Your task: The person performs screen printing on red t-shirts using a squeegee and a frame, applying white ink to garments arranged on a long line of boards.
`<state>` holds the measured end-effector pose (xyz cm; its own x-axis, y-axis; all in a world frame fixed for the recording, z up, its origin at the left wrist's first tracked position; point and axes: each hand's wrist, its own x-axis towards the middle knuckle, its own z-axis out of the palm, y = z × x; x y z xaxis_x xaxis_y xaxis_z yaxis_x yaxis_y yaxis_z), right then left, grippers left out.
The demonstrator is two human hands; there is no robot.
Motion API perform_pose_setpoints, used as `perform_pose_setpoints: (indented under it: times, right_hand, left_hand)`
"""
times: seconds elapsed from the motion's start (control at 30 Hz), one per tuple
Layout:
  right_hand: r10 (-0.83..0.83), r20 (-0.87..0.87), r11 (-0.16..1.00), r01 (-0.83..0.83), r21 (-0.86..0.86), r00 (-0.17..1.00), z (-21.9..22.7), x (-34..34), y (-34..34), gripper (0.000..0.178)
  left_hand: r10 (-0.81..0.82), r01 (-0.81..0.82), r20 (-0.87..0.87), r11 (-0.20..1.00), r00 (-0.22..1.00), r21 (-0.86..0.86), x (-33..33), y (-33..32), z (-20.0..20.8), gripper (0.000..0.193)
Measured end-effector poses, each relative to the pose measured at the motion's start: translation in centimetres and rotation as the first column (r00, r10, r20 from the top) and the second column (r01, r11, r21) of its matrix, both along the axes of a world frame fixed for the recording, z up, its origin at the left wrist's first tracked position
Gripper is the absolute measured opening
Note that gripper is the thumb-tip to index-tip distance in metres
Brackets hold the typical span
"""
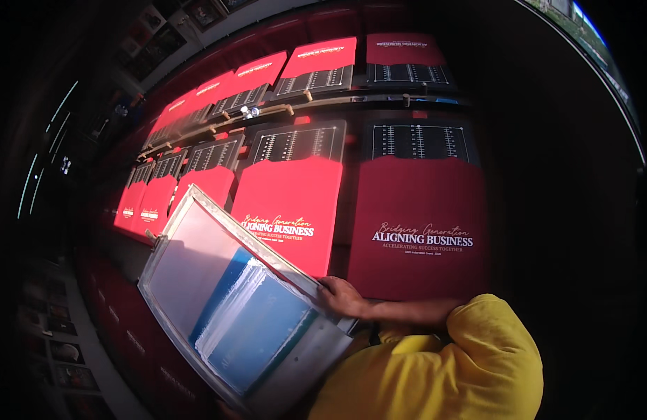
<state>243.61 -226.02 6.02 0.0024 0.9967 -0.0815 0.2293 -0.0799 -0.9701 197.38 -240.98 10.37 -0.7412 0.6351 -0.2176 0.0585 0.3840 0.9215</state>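
Note:
A screen printing frame (166,227) is tilted in front of me, with pale metal sides and a blue mesh area (257,325) streaked with white ink. My right hand (343,297) is closed around its right edge, the bent arm in a yellow sleeve. At the picture's lower edge, a small dark patch beneath the frame looks like my left hand (229,411); its fingers are hidden. Beyond the frame lie red cloth pieces with white print, the nearest being a red printed piece (418,203) and another red piece (295,196) partly covered by the frame.
Two rows of red pieces on dark boards run away to the far left. Between them passes a long rail (288,110) with small pegs. A bright screen or window (589,52) shows at the upper right. More red pieces (131,329) lie in shadow at the lower left.

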Motion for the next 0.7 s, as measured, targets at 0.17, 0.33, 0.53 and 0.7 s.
perform_pose_setpoints:
  times: [0.17,0.33,0.53,0.7]
  right_hand:
    - [0.109,-0.006,0.994,-0.109,0.026,0.994,1.1,-5.9,4.4,0.035]
    - [0.213,0.103,0.977,-0.214,-0.007,0.972,1.5,-11.5,8.8,0.039]
    - [0.342,0.053,0.938,-0.338,-0.071,0.938,2.0,-19.1,12.8,0.039]
    - [0.434,0.007,0.899,-0.432,-0.075,0.901,1.5,-24.9,16.9,0.035]
  left_hand:
    - [0.066,-0.067,0.036,0.997,0.997,0.025,-4.0,-2.2,-1.0,0.051]
    - [0.128,-0.133,0.049,0.982,0.991,0.136,-8.1,-4.7,-1.4,0.05]
    - [0.392,-0.39,0.022,0.906,0.92,0.165,-10.2,-7.6,-2.9,0.045]
    - [0.581,-0.577,0.025,0.8,0.813,0.164,-10.4,-9.7,-4.5,0.04]
